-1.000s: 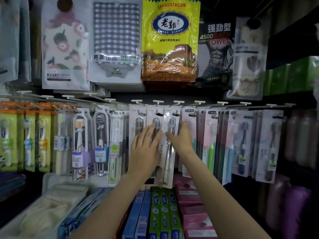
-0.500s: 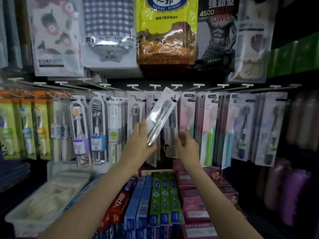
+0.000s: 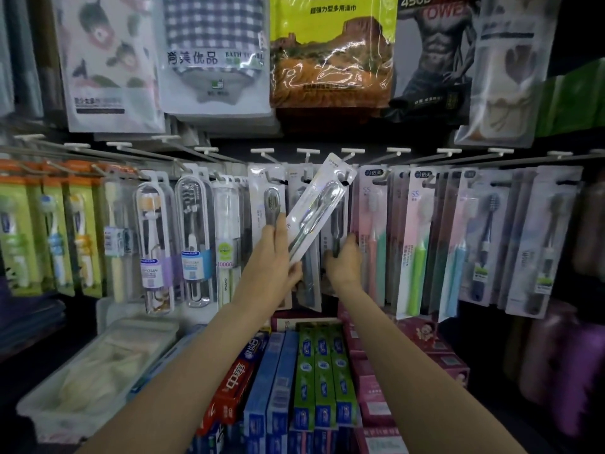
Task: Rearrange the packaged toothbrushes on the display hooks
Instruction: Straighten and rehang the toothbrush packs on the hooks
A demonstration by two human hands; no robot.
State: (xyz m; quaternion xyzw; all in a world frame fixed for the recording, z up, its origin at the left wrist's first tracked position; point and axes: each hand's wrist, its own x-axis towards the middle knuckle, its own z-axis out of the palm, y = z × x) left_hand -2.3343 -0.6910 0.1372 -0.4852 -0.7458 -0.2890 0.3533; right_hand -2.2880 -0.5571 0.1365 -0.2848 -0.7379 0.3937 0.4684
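One toothbrush pack (image 3: pixel 316 208), pinched at its lower end by left hand (image 3: pixel 275 260), tilts up-right toward hook (image 3: pixel 347 155); right hand (image 3: pixel 343 260) grips hanging packs (image 3: pixel 337 231).

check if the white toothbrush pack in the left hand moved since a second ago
Yes. The white toothbrush pack came off its row of hanging packs and now tilts up-right in the left hand, its top near the white display hooks.

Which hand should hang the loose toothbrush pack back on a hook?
Probably the left hand. It already grips the tilted toothbrush pack by its lower end, with the hang hole up near the hooks. The right hand is busy holding the hanging packs lower down.
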